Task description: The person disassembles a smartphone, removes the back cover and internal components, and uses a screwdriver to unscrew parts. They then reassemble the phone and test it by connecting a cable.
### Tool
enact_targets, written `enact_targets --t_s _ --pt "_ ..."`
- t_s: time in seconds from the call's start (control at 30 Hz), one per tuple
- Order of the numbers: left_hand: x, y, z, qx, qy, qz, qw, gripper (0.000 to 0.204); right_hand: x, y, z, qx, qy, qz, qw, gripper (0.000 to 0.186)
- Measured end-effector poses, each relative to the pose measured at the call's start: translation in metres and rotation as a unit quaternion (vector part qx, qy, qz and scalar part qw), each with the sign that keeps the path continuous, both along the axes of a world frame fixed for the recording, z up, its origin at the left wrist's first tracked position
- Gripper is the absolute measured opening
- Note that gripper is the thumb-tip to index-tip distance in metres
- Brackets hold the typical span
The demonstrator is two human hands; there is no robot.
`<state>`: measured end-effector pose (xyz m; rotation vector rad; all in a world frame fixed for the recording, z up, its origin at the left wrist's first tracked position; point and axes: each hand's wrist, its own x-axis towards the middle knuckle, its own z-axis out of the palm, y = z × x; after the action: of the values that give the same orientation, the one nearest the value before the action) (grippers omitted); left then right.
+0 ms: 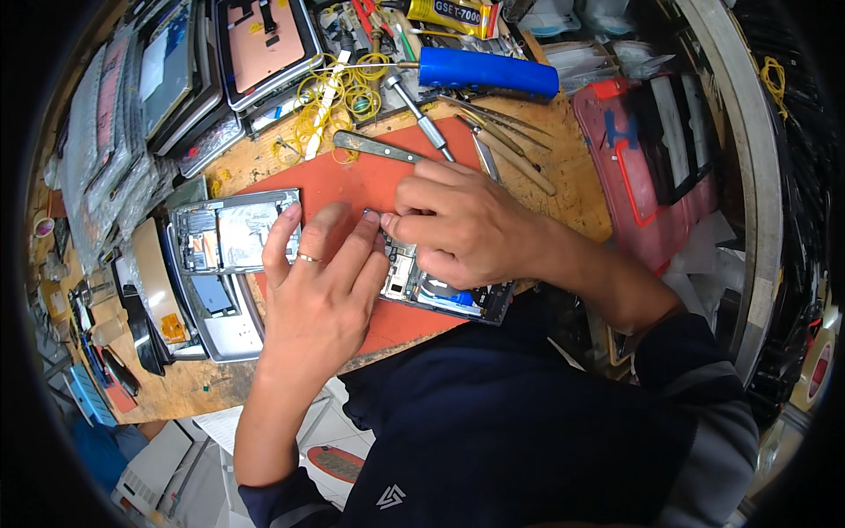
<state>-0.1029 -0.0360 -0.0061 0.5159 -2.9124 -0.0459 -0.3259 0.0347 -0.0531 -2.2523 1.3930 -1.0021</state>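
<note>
My left hand (pixel 312 312) has its fingers stretched and spread, with a ring on one; a fingertip rests at the upper edge of an opened phone (pixel 400 273). My right hand (pixel 466 224) is curled over that phone, thumb and finger pressed together beside the left fingertip, on something too small to make out. The phone, with exposed internals and a blue part inside, lies at the near edge of an orange mat (pixel 334 185). A separate phone housing (pixel 233 233) lies under the outer left fingers. A metal spatula (pixel 370 145) and a steel screwdriver (pixel 418 114) lie beyond my hands.
Stacked tablets and screens (pixel 176 79) fill the back left; more panels (pixel 207 312) lie at left. Yellow rubber bands (pixel 330 101), a blue-handled tool (pixel 488 72), picks (pixel 519 167) and a yellow tube (pixel 449 16) sit behind. Red and black panels (pixel 616 211) stand at right.
</note>
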Motion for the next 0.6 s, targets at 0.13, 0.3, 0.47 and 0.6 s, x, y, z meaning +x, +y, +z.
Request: enact_targets --t_s 0.13,0.3,0.47,0.6 --pt "0.0 -0.004 0.0 0.022 -0.006 -0.01 1.0 0.018 -0.001 -0.001 -0.002 -0.008 -0.013 0.004 1.0 0.018" --pt "0.005 -0.002 -0.006 0.045 0.044 0.029 0.998 0.027 0.001 -0.002 -0.015 -0.087 -0.145 -0.055 0.984 0.033" --pt "0.007 -0.001 -0.004 0.028 0.044 0.075 0.996 0.031 -0.01 -0.005 0.005 -0.104 -0.017 -0.209 0.972 0.031" --pt "-0.001 -0.007 -0.002 0.01 0.017 0.048 0.999 0.03 -0.014 -0.008 0.017 -0.004 0.124 -0.203 0.971 0.025"
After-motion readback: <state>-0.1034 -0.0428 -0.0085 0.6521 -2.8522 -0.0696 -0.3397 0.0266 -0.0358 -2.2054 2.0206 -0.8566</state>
